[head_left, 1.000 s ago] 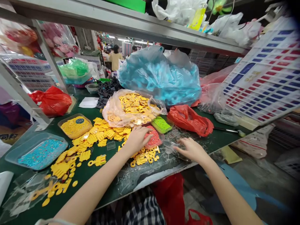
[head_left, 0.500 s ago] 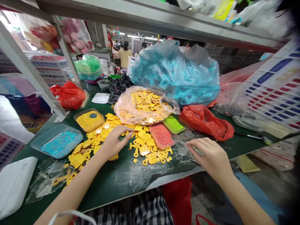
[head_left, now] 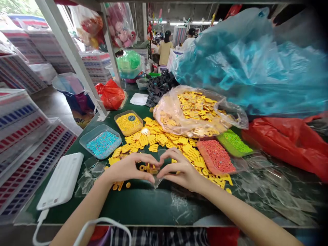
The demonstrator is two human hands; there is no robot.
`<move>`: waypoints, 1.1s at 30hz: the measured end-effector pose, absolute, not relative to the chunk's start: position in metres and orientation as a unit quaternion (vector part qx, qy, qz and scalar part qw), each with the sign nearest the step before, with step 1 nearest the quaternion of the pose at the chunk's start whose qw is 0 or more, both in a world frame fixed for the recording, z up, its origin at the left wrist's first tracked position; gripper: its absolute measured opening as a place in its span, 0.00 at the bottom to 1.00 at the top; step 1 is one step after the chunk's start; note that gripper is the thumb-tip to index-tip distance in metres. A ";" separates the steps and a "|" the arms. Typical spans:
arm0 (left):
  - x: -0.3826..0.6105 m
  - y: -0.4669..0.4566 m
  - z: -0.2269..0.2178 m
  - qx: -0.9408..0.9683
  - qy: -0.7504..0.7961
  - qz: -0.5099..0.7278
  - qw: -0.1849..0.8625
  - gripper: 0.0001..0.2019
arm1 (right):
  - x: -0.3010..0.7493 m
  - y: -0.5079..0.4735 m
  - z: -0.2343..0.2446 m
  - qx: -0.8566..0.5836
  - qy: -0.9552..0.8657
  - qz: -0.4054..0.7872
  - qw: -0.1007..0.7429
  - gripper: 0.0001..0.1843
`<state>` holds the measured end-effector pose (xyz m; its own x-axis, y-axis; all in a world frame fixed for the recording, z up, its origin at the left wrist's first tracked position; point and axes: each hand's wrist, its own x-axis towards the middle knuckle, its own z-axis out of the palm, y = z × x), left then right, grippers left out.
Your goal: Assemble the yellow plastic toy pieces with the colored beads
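My left hand (head_left: 130,169) and my right hand (head_left: 181,171) curve toward each other on the green table (head_left: 143,208), fingertips meeting over scattered yellow plastic pieces (head_left: 153,140). A small clear plastic piece (head_left: 156,181) shows just below the fingertips, and I cannot tell whether either hand grips it. Behind the hands, a translucent bag (head_left: 197,109) holds more gold-yellow pieces. Nearby stand trays of yellow beads (head_left: 128,123), blue beads (head_left: 100,145), red beads (head_left: 216,156) and green beads (head_left: 234,142).
A large blue plastic bag (head_left: 246,65) and a red bag (head_left: 284,143) fill the right side. Loose clear film (head_left: 271,191) lies at the front right. A white ribbed object (head_left: 60,181) with a cord sits at the left, beside stacked printed sheets (head_left: 30,150). A person (head_left: 165,48) stands far back.
The view has swung left and the shelf has risen out of sight. Both hands have come together at the table's middle, the right one moving left from the clear film.
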<state>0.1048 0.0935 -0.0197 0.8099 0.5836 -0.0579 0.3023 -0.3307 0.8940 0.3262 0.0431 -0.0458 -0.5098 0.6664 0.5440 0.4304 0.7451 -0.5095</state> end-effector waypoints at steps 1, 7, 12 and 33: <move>0.102 0.094 -0.022 0.805 0.278 0.137 0.506 0.17 | 0.324 0.047 -0.050 -0.313 -0.850 0.165 0.390 0.03; 0.105 0.097 -0.035 0.858 0.312 0.110 0.394 0.09 | 0.327 0.053 -0.068 -0.297 -0.879 0.035 0.372 0.10; 0.112 0.096 -0.044 0.903 0.308 0.115 0.278 0.11 | 0.330 0.053 -0.074 -0.324 -0.899 -0.067 0.286 0.13; 0.107 0.101 -0.041 0.902 0.345 0.140 0.221 0.10 | 0.313 0.022 -0.071 -0.355 -0.911 -0.083 0.193 0.09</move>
<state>0.1074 0.1009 -0.0412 0.7234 0.6833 0.0993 0.5598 -0.6646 0.4949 0.3129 0.0219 -0.0705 -0.6728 0.6153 0.4107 0.6793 0.7338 0.0135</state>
